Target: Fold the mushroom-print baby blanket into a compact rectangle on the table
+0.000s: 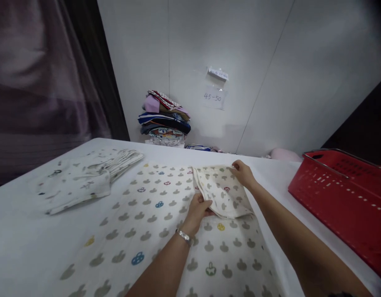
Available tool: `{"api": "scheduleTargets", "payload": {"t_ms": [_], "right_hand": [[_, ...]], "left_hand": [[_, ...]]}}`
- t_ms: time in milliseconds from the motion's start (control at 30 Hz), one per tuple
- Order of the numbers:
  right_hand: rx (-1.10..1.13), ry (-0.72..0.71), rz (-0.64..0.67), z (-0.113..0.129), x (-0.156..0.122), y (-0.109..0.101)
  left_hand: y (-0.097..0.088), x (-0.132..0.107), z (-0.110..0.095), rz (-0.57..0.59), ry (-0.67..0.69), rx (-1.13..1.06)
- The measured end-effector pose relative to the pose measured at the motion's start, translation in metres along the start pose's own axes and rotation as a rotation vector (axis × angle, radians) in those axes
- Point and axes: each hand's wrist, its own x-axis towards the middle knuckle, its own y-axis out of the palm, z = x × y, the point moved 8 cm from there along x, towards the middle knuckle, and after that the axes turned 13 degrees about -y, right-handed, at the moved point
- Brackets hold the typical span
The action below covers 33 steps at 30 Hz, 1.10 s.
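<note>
A cream cloth with a print of mushroom shapes (153, 227) lies spread over the white table, and its far right part is folded over into a smaller flap (223, 192). My left hand (198, 210), with a silver band at the wrist, pinches the flap's near left edge between thumb and fingers. At the flap's far right corner, my right hand (242, 173) is closed on the cloth's edge. Part of the left fingers is hidden by the fabric.
To the left lies a folded white patterned cloth (85, 177). A red plastic basket (339, 198) with metal handles stands at the right. Behind the white table (29, 231) is a stack of folded textiles (165, 119) against the wall, near a sign reading 45-50 (213, 97).
</note>
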Motion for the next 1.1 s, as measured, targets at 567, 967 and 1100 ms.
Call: {"api": "scheduleTargets", "payload": {"t_ms": [567,967,1100], "right_hand": [[0.341,-0.297,0.067,0.086,-0.098,0.041],[0.175,-0.547,0.225,0.114,-0.118,0.044],[0.203,-0.123,0.046,0.024,-0.069,0.026]], "left_hand": [[0.005,0.001,0.001,0.054,-0.024,-0.033],[-0.001,0.001,0.000,-0.036,-0.004,-0.012],[-0.001,0.004,0.005,-0.029,-0.051,0.011]]}}
